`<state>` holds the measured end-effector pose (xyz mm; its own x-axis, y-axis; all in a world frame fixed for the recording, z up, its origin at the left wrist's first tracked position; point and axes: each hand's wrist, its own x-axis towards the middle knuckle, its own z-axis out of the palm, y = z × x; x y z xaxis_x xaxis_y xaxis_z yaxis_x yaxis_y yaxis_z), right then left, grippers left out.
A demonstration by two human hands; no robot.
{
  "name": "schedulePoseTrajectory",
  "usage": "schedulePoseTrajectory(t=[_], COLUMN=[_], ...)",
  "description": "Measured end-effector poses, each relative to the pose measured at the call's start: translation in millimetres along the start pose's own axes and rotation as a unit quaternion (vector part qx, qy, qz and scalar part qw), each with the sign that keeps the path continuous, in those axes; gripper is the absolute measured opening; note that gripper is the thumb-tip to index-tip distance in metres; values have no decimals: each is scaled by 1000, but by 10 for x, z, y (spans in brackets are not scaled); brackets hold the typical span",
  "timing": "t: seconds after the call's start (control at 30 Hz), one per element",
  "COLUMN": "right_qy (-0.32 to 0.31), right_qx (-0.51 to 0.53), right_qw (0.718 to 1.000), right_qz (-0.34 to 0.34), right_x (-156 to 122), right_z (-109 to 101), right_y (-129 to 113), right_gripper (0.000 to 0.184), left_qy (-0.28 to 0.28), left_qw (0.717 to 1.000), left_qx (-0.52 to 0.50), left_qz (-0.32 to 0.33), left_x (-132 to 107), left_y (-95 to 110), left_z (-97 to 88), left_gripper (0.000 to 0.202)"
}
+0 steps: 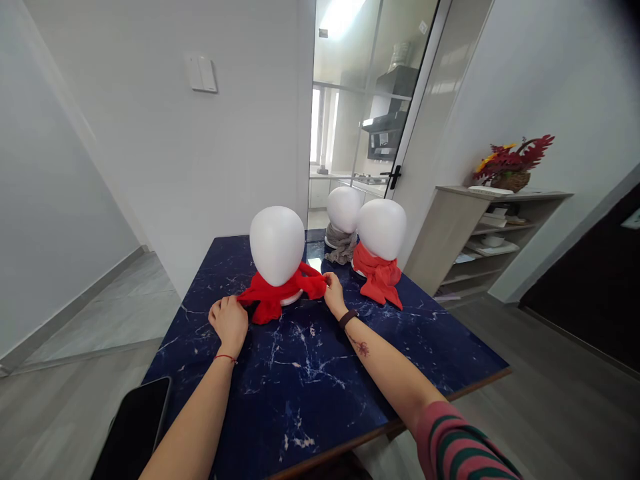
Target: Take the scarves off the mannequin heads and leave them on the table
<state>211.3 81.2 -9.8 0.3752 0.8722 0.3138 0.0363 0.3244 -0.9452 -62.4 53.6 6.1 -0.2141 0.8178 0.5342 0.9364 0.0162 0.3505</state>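
A white mannequin head (277, 243) stands upright on the dark blue marbled table (305, 360). Around its neck lies a bright red scarf (273, 295), crossed at the front, with its two sides drawn apart. My left hand (229, 323) is closed on the scarf's left side, low beside the head. On the other side, my right hand (334, 293) pinches the scarf's right part, just off the tabletop. Some fingertips are hidden by the backs of my hands and the cloth.
Behind on the right, one mannequin head (383, 228) wears a coral scarf (377, 273) and another head (343, 209) a grey scarf (342, 244). A black phone (135, 427) sits at the near left. Beyond are a shelf unit (450, 227) and a glass door (350, 87).
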Motion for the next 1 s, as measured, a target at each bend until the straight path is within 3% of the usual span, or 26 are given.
schedulePoseTrajectory(t=[0.13,0.27,0.37,0.47,0.53,0.67,0.83,1.0], right_qy=[20,5,-1,5,10,8,-18,-21], right_qx=[100,185,225,257,277,313,353,367], right_qw=[991,970,955,941,931,910,887,877], right_qz=[83,156,194,220,237,272,296,311], right_x=[21,-30,-64,-66,-49,16,127,173], right_z=[66,149,178,182,172,98,-101,-205], right_y=[72,74,68,68,62,9,-93,-116], right_gripper=[13,14,13,14,12,10,18,15], left_qy=[-30,-41,-38,-85,-122,-139,-57,-49], left_qw=[999,999,992,951,930,946,984,994], left_qx=[-22,-21,-24,-48,-48,18,91,-6], left_qz=[-31,5,119,293,344,291,141,96], left_x=[8,-29,-99,-176,-205,-171,-59,-29], left_y=[-44,39,213,378,425,326,28,-44], left_z=[51,14,-35,-40,-16,16,1,70], left_gripper=[29,26,39,41,40,40,28,42])
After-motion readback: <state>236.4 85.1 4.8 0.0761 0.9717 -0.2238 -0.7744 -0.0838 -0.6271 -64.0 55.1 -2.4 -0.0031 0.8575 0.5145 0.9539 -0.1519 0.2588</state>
